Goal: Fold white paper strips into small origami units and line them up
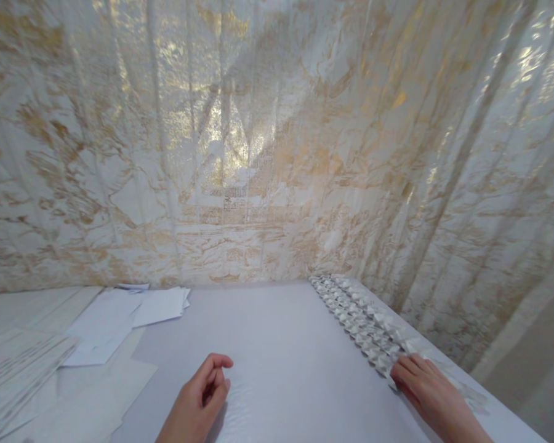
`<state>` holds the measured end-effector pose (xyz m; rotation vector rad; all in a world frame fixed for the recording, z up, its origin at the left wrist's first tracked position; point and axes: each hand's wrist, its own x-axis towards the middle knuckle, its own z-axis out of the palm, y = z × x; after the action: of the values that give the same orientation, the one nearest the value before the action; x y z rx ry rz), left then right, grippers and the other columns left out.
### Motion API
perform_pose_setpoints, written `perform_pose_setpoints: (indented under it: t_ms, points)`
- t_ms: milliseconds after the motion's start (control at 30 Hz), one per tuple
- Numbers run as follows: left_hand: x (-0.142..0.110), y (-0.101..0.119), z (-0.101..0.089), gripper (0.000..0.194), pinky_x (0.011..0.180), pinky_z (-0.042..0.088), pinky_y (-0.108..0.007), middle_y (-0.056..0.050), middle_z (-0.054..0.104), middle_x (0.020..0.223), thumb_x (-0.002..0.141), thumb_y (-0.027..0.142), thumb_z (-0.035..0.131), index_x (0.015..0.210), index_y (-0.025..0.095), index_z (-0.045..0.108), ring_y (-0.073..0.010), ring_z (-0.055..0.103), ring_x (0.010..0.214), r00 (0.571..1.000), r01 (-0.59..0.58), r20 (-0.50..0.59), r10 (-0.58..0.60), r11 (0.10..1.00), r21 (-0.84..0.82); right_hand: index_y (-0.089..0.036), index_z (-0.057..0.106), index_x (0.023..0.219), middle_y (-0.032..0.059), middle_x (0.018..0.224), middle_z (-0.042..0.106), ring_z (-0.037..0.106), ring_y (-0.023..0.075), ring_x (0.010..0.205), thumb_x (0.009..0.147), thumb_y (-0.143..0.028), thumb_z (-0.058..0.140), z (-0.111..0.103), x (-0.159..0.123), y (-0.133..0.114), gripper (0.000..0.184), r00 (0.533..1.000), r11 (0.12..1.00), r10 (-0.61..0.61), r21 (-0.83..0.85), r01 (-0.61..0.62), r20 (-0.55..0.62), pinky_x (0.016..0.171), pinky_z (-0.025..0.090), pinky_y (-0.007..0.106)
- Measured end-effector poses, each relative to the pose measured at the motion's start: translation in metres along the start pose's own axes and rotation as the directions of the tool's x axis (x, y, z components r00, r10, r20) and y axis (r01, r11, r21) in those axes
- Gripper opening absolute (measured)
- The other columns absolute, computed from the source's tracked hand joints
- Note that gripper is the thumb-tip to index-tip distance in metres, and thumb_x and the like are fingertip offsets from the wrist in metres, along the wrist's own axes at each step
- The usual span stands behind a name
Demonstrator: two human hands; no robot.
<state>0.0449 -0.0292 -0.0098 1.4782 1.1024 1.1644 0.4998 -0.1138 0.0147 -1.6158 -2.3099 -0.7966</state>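
My left hand (199, 397) is just above the white table (277, 363), its fingers loosely curled. A gap shows between thumb and index finger, with nothing held there. At the right, my right hand (422, 391) is at the near end of several rows of small folded white paper pieces (351, 314). Its fingers are pressed together, and a pale paper tip (392, 385) shows under them. The rest of that piece is hidden by the hand. The pieces stand close together in lines along the table's right side.
Loose white sheets (104, 323) and a smaller stack of paper (159, 306) lie at the back left. Printed sheets (21, 363) overlap at the far left. A shiny white-and-gold patterned curtain (258, 154) hangs behind the table and along its right side.
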Motion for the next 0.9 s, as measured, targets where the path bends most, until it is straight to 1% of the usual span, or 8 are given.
perform_pose_setpoints:
  t_ms: [200, 300, 400, 567, 667, 733, 800, 900]
  points:
    - [0.000, 0.000, -0.002, 0.029, 0.057, 0.027, -0.026, 0.011, 0.032, 0.065, 0.090, 0.051, 0.055, 0.099, 0.023, 0.052, -0.0137, 0.033, 0.059, 1.000, -0.011, 0.019, 0.011, 1.000, 0.013, -0.027, 0.062, 0.083, 0.0035, 0.079, 0.069, 0.065, 0.0244, 0.073, 0.086, -0.009, 0.053, -0.001, -0.003, 0.001, 0.021, 0.999, 0.996, 0.051, 0.072, -0.052, 0.016, 0.065, 0.049, 0.033]
    - [0.002, 0.001, -0.004, 0.028, 0.057, 0.029, -0.026, 0.011, 0.033, 0.064, 0.090, 0.049, 0.056, 0.099, 0.023, 0.054, -0.0139, 0.036, 0.059, 0.998, -0.009, 0.064, 0.005, 0.998, 0.055, -0.026, 0.064, 0.094, 0.0060, 0.085, 0.072, 0.068, 0.0260, 0.079, 0.088, -0.012, 0.050, -0.011, -0.001, -0.001, 0.021, 0.994, 0.991, 0.085, 0.109, -0.078, -0.062, 0.070, 0.053, 0.035]
    - [0.003, 0.004, -0.005, 0.027, 0.058, 0.029, -0.026, 0.010, 0.031, 0.064, 0.092, 0.047, 0.052, 0.100, 0.022, 0.054, -0.0140, 0.035, 0.059, 0.997, -0.010, 0.082, 0.004, 0.997, 0.081, -0.025, 0.063, 0.102, 0.0067, 0.087, 0.072, 0.068, 0.0254, 0.078, 0.091, -0.017, 0.050, -0.028, 0.016, -0.020, 0.019, 0.982, 0.974, 0.138, 0.197, -0.111, -0.127, 0.071, 0.055, 0.035]
    - [-0.004, 0.009, -0.001, 0.020, 0.058, 0.031, -0.026, 0.010, 0.035, 0.066, 0.094, 0.039, 0.046, 0.103, 0.022, 0.052, -0.0148, 0.039, 0.060, 0.991, -0.054, 0.132, 0.030, 0.982, 0.182, -0.027, 0.057, 0.102, 0.0045, 0.086, 0.070, 0.067, 0.0223, 0.079, 0.093, -0.010, 0.046, -0.044, 0.084, -0.116, 0.022, 0.982, 0.884, 0.024, 0.463, 0.067, -0.187, 0.074, 0.053, 0.033]
    - [-0.005, 0.017, 0.002, 0.019, 0.063, 0.039, -0.027, 0.006, 0.049, 0.073, 0.092, 0.033, 0.048, 0.106, 0.022, 0.053, -0.0166, 0.051, 0.066, 0.987, -0.077, 0.152, 0.045, 0.974, 0.212, -0.026, 0.056, 0.097, 0.0029, 0.081, 0.070, 0.063, 0.0213, 0.072, 0.089, -0.007, 0.049, -0.033, 0.132, -0.186, 0.022, 0.960, 0.804, -0.198, 0.528, 0.274, -0.196, 0.066, 0.049, 0.031]
    - [-0.002, 0.026, -0.002, 0.022, 0.069, 0.045, -0.028, 0.000, 0.060, 0.084, 0.087, 0.031, 0.052, 0.106, 0.021, 0.056, -0.0192, 0.059, 0.075, 0.987, -0.092, 0.150, 0.059, 0.970, 0.224, -0.025, 0.057, 0.096, 0.0042, 0.082, 0.069, 0.061, 0.0225, 0.071, 0.084, -0.006, 0.050, -0.021, 0.157, -0.225, 0.023, 0.936, 0.752, -0.268, 0.558, 0.351, -0.228, 0.065, 0.047, 0.032]
    - [-0.001, 0.036, -0.016, 0.024, 0.075, 0.049, -0.030, -0.005, 0.067, 0.097, 0.084, 0.029, 0.055, 0.106, 0.021, 0.060, -0.0216, 0.063, 0.085, 0.988, -0.107, 0.137, 0.072, 0.958, 0.266, -0.024, 0.056, 0.096, 0.0061, 0.089, 0.069, 0.061, 0.0239, 0.078, 0.078, -0.006, 0.052, -0.009, 0.174, -0.252, 0.026, 0.943, 0.672, -0.243, 0.661, 0.332, -0.226, 0.071, 0.048, 0.034]
    - [-0.009, 0.037, -0.061, 0.033, 0.087, 0.051, -0.033, -0.007, 0.071, 0.110, 0.083, 0.024, 0.053, 0.113, 0.025, 0.065, -0.0243, 0.066, 0.102, 0.992, -0.122, 0.089, 0.094, 0.906, 0.404, -0.023, 0.056, 0.097, 0.0039, 0.091, 0.065, 0.060, 0.0207, 0.081, 0.072, -0.002, 0.050, 0.007, 0.182, -0.270, 0.033, 0.994, 0.495, -0.074, 0.862, 0.109, -0.083, 0.072, 0.048, 0.029]
